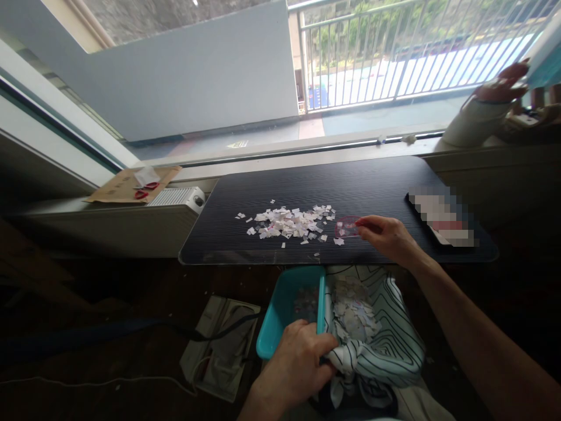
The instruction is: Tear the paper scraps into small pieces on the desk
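My right hand (385, 237) is closed in a pinch on the right end of a small clear, pink-edged plastic piece (347, 227) at the table top. Whitish scraps show in or through that piece. Just left of it spreads a heap of small cut paper pieces (291, 223) on the dark table (363, 181). Below the table's front edge, my left hand (300, 351) is closed over the near rim of a turquoise tub (272, 333), with its fingertips by a knot in striped cloth (346, 358). Small pieces lie in the tub's shaded bottom.
The striped cloth lines a container (407, 345) holding many paper scraps (355, 310). A blurred-out flat object (442, 219) lies at the table's right. Red scissors (146, 190) rest on a brown envelope (118, 186) at left. A pale box (223, 345) stands on the floor.
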`<move>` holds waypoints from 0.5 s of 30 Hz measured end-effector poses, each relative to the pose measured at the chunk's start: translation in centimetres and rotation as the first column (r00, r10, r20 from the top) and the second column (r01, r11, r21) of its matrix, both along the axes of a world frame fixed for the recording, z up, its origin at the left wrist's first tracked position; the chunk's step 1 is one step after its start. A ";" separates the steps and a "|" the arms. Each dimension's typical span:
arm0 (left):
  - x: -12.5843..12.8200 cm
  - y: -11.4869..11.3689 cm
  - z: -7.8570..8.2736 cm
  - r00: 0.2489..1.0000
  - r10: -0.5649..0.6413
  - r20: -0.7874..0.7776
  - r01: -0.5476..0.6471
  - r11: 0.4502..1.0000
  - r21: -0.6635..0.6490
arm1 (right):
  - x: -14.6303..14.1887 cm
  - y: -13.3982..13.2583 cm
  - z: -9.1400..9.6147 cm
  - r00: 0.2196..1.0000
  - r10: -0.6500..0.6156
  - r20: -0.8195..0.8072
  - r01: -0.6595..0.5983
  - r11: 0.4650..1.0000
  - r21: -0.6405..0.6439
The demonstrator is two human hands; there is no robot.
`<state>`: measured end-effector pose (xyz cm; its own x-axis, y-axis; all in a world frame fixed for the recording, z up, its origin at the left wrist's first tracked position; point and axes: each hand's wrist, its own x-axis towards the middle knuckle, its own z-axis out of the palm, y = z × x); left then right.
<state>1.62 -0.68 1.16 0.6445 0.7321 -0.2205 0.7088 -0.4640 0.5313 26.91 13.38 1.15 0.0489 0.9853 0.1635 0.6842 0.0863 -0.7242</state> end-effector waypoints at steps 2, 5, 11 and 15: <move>0.0 0.0 -0.1 1.000 0.000 -0.001 0.000 1.000 0.008 | 0.5 -0.2 0.0 0.998 -0.053 0.023 0.053 0.998 0.018; 0.0 0.1 -0.2 1.000 -0.011 -0.005 0.011 1.000 0.008 | 1.2 -0.5 -0.1 0.992 -0.125 0.019 0.124 0.991 0.057; 0.0 0.2 -0.2 1.000 -0.021 -0.002 0.021 1.000 -0.005 | 1.3 -0.4 -0.6 0.991 -0.128 -0.043 0.130 0.990 0.050; 0.0 0.1 -0.3 1.000 -0.015 -0.009 0.015 1.000 -0.004 | 1.0 0.2 -1.2 0.973 -0.087 -0.212 0.086 0.996 -0.014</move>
